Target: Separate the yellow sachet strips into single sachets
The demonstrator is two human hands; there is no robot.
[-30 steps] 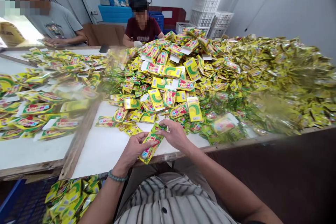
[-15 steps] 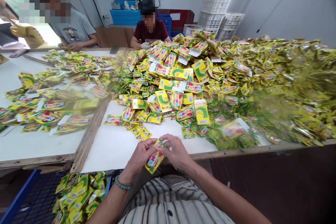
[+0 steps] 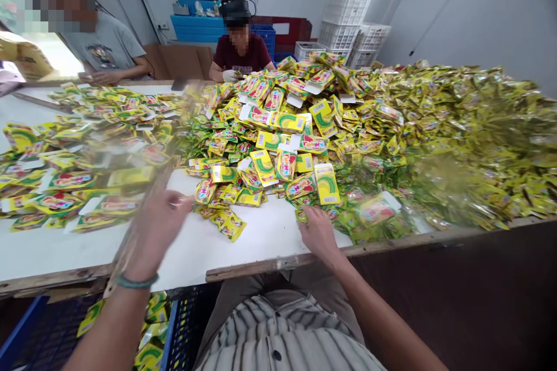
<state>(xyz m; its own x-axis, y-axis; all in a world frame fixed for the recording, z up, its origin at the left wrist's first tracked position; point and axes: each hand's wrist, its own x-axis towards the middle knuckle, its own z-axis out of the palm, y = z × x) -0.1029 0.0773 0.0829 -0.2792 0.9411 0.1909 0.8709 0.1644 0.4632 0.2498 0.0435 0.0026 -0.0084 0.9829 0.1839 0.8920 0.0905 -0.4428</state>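
Observation:
My left hand (image 3: 163,223) is over the wooden divider at the left of my work area, fingers curled and smeared by motion. Whatever its fingertips hold is too hidden to make out; they are beside the yellow boxes (image 3: 204,191) at the pile's edge. My right hand (image 3: 318,229) rests on the white tabletop, its fingertips closed on a small green sachet (image 3: 301,215) at the front of the heap. Two yellow sachets (image 3: 228,225) lie on the table between my hands. An upright-lying yellow box (image 3: 326,184) with a barcode is just beyond my right hand.
A large heap of yellow sachets (image 3: 456,139) covers the right side. More printed boxes (image 3: 73,179) lie left of the wooden divider (image 3: 124,243). A blue crate (image 3: 169,330) holding packets stands below. Two people sit across the table. White crates (image 3: 348,6) are stacked behind.
My hands have parted, and the yellow box they held together is out of them. The left hand moved left to the pile's edge; the right went forward and right to the green sachets.

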